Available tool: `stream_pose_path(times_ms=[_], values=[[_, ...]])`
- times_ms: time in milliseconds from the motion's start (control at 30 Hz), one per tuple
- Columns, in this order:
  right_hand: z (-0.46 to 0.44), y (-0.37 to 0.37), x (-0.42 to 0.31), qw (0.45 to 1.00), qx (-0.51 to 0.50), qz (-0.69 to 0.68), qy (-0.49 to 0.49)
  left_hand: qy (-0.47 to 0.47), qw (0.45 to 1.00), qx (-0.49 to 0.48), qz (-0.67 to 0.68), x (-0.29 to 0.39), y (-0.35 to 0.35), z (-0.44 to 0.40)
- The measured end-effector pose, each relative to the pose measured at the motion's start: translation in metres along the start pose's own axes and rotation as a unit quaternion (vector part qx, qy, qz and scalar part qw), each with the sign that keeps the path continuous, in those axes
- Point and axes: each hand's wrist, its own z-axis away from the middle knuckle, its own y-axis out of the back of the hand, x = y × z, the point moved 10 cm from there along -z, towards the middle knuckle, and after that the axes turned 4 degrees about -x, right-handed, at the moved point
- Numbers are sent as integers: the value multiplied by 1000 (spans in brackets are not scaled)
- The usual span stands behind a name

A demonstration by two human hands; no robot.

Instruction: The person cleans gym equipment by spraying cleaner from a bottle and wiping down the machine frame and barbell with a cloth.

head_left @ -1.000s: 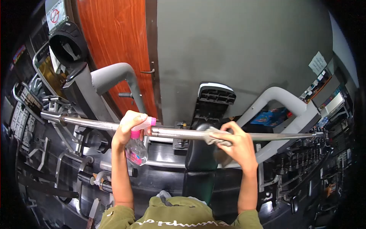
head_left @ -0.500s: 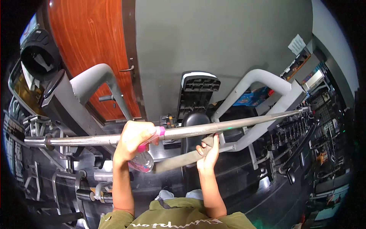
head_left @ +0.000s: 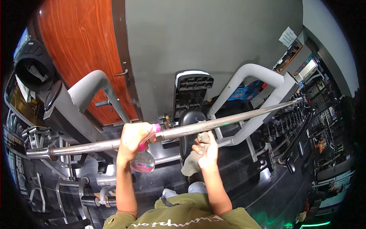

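Observation:
A long metal barbell [head_left: 225, 121] slants across the view, its right end higher. My left hand [head_left: 133, 139] is closed around the neck of a clear spray bottle [head_left: 143, 162] with a pink nozzle and a pink label. The hand covers part of the bar; I cannot tell whether it also grips it. The bottle hangs below the bar, nozzle beside the metal. Just under the bar, my right hand [head_left: 207, 154] has its fingers bent around a grey-beige cloth [head_left: 192, 162], which droops to the left of the palm.
Behind the bar stands a grey tubular machine frame [head_left: 238, 82] with a black padded seat [head_left: 192, 118]. A reddish wooden door [head_left: 82, 49] is at the back left. Rows of dumbbells [head_left: 280, 128] are on the right, and more gym equipment [head_left: 72, 187] sits at lower left.
The cloth was stretched out to the left and now hangs bunched below my right hand. The bar's left end appears lower in view. My left hand keeps the bottle.

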Motion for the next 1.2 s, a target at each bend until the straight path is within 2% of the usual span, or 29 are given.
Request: stream_pose_path(times_ms=[133, 300, 367, 433, 500, 567, 633, 733, 767, 833, 867, 933, 967, 1033, 1100, 1167, 1200], values=[[-8, 17, -47, 999, -12, -6, 49, -15, 1000, 13, -10, 1, -2, 0], [10, 50, -114, 973, 87, 65, 205, 5, 998, 21, -55, 4, -8, 0], [26, 45, -149, 938, 85, 162, 295, 23, 995, 19, -91, 13, -19, -4], [33, 39, -174, 908, 88, 245, 328, 12, 984, -6, -176, 30, -47, -17], [36, 43, -191, 899, 100, 259, 339, 19, 984, -3, -178, 33, -71, -30], [32, 39, -203, 884, 35, 331, 329, 51, 973, -12, -226, 38, -94, -45], [34, 40, -214, 882, 18, 340, 326, 44, 960, -15, -277, 41, -112, -55], [26, 35, -214, 841, -37, 450, 296, 74, 940, -23, -331, 37, -130, -66], [27, 25, -218, 791, -58, 513, 328, 77, 940, -23, -333, 34, -132, -68], [28, 1, -216, 735, -104, 575, 344, 73, 928, -31, -365, 27, -137, -74], [28, -8, -218, 738, -105, 572, 342, 75, 926, -31, -368, 27, -137, -76], [35, -38, -214, 660, -126, 640, 374, 84, 924, -38, -371, 24, -137, -77], [35, -45, -212, 663, -126, 638, 371, 87, 923, -40, -374, 26, -136, -78], [38, -60, -204, 619, -100, 670, 398, 147, 943, -55, -292, 19, -134, -75], [28, -70, -183, 582, -90, 713, 381, 152, 943, -69, -288, 13, -129, -72], [31, -93, -165, 530, -106, 743, 395, 60, 988, -74, -123, 11, -126, -73], [27, -102, -150, 520, -148, 749, 383, 56, 988, -90, -108, 3, -121, -72]])
